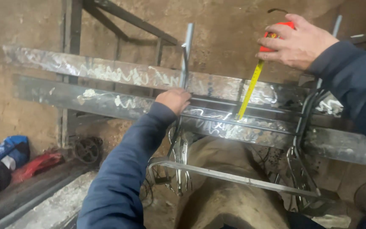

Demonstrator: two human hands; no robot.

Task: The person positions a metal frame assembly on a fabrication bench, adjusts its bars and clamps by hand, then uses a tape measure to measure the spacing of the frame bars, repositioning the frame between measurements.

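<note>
Nearest the camera, a thin flat steel strip [234, 177] runs slantwise across the lower middle, above the person's tan-trousered knee [229, 191]. Two locking clamps hang down onto it: one clamp [179, 163] below the left hand and another clamp [302, 169] to the right, its dark handles curving up toward the bars. Beyond these, the left hand [173, 100], in a dark blue sleeve [126, 169], rests knuckles-up against the lower steel bar [106, 101], fingers curled over the bar's far edge beside an upright grey rod [186, 55]; whether the fingers pinch the rod or only press on the bar cannot be told. A thin dark rod [242, 123] lies along that bar from the hand rightward. The yellow tape blade [248, 91] drops slantwise with its tip touching the bar near this rod. Higher up, the right hand [295, 40] is closed around a red tape measure case [276, 34], held in the air above the upper steel bar [119, 72], which is marked with white chalk scribbles. At far left, on the ground, lie a blue bag [3, 152] and a red bag [37, 164], with an earthen wall [22, 25] behind everything.
</note>
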